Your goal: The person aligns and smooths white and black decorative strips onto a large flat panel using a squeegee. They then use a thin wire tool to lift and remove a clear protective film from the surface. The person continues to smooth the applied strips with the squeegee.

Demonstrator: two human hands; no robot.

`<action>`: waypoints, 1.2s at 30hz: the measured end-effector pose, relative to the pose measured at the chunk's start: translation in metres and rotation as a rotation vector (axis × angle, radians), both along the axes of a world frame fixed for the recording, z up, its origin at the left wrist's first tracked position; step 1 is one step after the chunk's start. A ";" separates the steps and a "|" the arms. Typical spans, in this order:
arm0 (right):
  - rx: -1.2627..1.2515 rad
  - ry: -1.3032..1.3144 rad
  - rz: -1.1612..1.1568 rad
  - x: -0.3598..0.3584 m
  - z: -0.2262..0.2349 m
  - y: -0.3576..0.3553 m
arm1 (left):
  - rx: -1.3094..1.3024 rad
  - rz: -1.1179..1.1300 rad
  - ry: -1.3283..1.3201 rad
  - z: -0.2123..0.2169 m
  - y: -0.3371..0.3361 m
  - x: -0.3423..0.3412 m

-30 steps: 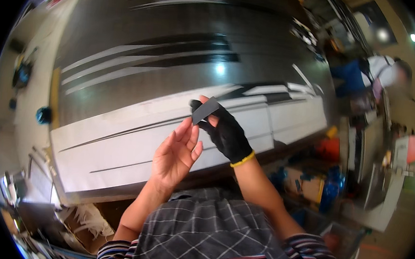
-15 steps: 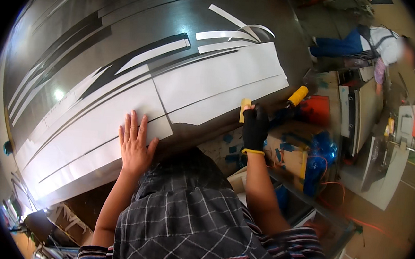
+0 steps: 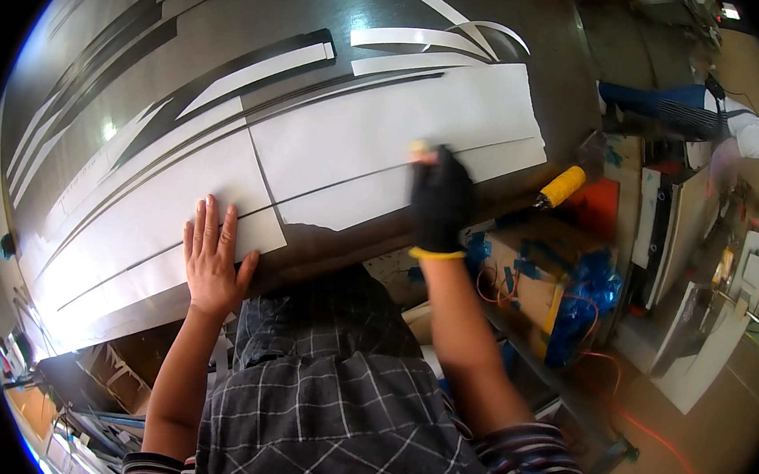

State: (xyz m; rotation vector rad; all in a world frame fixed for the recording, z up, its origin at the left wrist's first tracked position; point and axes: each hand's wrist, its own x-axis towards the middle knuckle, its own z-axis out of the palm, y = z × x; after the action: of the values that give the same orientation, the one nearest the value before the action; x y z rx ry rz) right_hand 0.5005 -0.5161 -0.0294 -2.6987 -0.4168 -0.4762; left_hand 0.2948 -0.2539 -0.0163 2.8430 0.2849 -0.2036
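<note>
My bare left hand (image 3: 213,270) lies flat, fingers stretched, on a white sheet (image 3: 182,190) on the dark table. My right hand (image 3: 443,202), in a black fingerless-looking glove with a yellow cuff, is blurred over a second white sheet (image 3: 352,132) to the right. Pinched at its fingertips is a small flat yellow piece (image 3: 418,148), also smeared. A long thin dark strip (image 3: 339,183) runs across both sheets and passes just beside the yellow piece. The second sheet has a ragged near edge.
White strips (image 3: 422,38) and dark strips (image 3: 126,57) lie on the table's far part. A yellow-handled tool (image 3: 563,186) rests at its right edge. Beyond are blue plastic (image 3: 580,293), an orange cable (image 3: 662,437) and a bending person (image 3: 736,122).
My right hand has moved left and away from me with the yellow piece, from the sheet's near edge to over the sheet. My left hand stays flat on its sheet.
</note>
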 end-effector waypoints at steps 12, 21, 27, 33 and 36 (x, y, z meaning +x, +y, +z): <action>-0.019 0.157 0.155 -0.012 0.021 0.025 | -0.001 0.009 0.005 -0.002 0.004 -0.003; 0.014 0.031 0.123 -0.009 0.005 0.005 | -0.010 0.018 0.035 -0.001 -0.003 -0.009; 0.035 0.159 -0.211 0.037 0.019 -0.038 | 0.001 0.028 0.006 -0.002 -0.007 -0.008; -0.051 0.178 0.043 0.004 0.019 -0.005 | 0.005 0.030 -0.001 0.000 -0.010 -0.008; 0.037 0.207 -0.209 0.043 0.022 -0.040 | 0.014 0.037 0.006 0.000 -0.009 -0.008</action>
State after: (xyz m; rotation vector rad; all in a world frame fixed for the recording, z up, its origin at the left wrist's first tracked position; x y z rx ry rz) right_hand 0.5440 -0.5566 -0.0072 -2.7326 -0.0691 -0.2517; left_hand 0.2868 -0.2629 -0.0165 2.8488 0.3414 -0.2034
